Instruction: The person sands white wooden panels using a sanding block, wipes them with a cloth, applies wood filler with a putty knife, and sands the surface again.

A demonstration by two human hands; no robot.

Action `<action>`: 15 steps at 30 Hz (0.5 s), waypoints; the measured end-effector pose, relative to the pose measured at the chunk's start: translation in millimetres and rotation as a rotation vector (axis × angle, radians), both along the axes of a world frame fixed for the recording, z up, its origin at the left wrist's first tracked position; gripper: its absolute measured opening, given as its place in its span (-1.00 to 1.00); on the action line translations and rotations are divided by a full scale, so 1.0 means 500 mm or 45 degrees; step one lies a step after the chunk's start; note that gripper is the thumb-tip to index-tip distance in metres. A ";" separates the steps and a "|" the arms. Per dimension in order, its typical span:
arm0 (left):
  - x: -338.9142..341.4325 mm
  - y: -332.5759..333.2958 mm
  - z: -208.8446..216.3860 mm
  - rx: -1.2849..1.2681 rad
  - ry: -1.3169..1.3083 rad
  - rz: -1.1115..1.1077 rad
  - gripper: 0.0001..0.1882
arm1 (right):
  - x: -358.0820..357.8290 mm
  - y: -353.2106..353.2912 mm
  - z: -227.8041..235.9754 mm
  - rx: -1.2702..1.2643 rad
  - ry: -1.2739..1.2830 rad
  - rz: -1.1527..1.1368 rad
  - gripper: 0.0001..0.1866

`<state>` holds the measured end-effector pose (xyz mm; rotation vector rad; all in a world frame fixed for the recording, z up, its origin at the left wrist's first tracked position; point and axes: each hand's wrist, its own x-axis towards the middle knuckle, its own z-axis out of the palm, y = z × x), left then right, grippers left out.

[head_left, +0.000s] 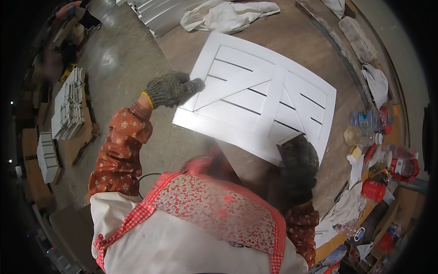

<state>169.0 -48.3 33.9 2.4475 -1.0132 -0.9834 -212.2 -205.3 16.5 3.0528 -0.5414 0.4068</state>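
A white panel [267, 98] with raised framing, diagonal braces and dark slots lies tilted across the brown tabletop, its left end reaching past the table edge. My left hand [172, 89], in a grey-green knit glove, grips the panel's left edge. On the panel's near right part rests my right hand [299, 164], in a darker glove, with its fingers curled. A thin pale edge [290, 138] shows at those fingertips; the glove hides the rest of whatever it belongs to.
White cloth [228, 16] lies at the table's far side, by stacked white boards [159, 16]. Along the right stand plastic bottles [365, 121], a red container [374, 190] and rags [344, 210]. More white panels [68, 105] are stacked at left on the concrete floor [118, 55].
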 end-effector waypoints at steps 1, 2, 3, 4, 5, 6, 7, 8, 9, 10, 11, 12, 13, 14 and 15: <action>0.019 0.000 -0.023 -0.069 -0.202 -0.108 -0.30 | 0.036 -0.004 0.003 0.017 -0.004 0.122 -0.53; 0.033 0.003 -0.036 -0.136 -0.404 -0.213 -0.29 | 0.066 0.008 0.022 0.179 0.073 0.110 -0.54; 0.034 -0.008 -0.029 -0.080 -0.465 -0.192 -0.24 | 0.088 0.019 0.007 0.164 0.040 0.139 -0.55; 0.032 -0.013 -0.040 -0.157 -0.559 -0.176 -0.24 | 0.109 0.031 -0.006 0.148 0.006 0.168 -0.56; 0.028 -0.014 -0.055 -0.231 -0.652 -0.157 -0.24 | 0.138 0.033 -0.010 0.277 -0.112 0.402 -0.56; 0.023 -0.020 -0.069 -0.308 -0.741 -0.148 -0.24 | 0.181 0.043 -0.003 0.334 -0.180 0.539 -0.58; 0.013 -0.029 -0.067 -0.457 -0.746 -0.124 -0.35 | 0.223 0.051 -0.001 0.389 -0.235 0.671 -0.59; 0.011 -0.021 -0.064 -0.592 -0.846 -0.103 -0.39 | 0.275 0.074 0.015 0.373 -0.251 0.740 -0.62; 0.010 -0.012 -0.063 -0.729 -0.949 -0.074 -0.43 | 0.310 0.084 0.012 0.783 -0.028 0.606 -0.63; 0.013 -0.005 -0.059 -0.861 -1.057 -0.042 -0.46 | 0.334 0.091 0.000 0.816 0.002 0.662 -0.62; 0.028 0.004 -0.043 -0.989 -0.999 0.017 -0.49 | 0.357 0.098 -0.013 0.851 0.035 0.717 -0.61; 0.058 0.008 -0.026 -1.127 -0.933 0.065 -0.51 | 0.378 0.101 -0.030 0.882 0.068 0.755 -0.60; 0.073 0.013 -0.026 -1.252 -0.861 0.124 -0.52 | 0.406 0.097 -0.013 0.649 0.035 0.869 -0.60; 0.070 0.002 -0.046 -1.126 -0.843 0.052 -0.47 | 0.428 0.093 -0.004 0.412 0.000 0.977 -0.60; 0.055 -0.019 -0.070 -0.994 -0.830 -0.005 -0.42 | 0.441 0.091 0.000 0.430 -0.094 0.997 -0.60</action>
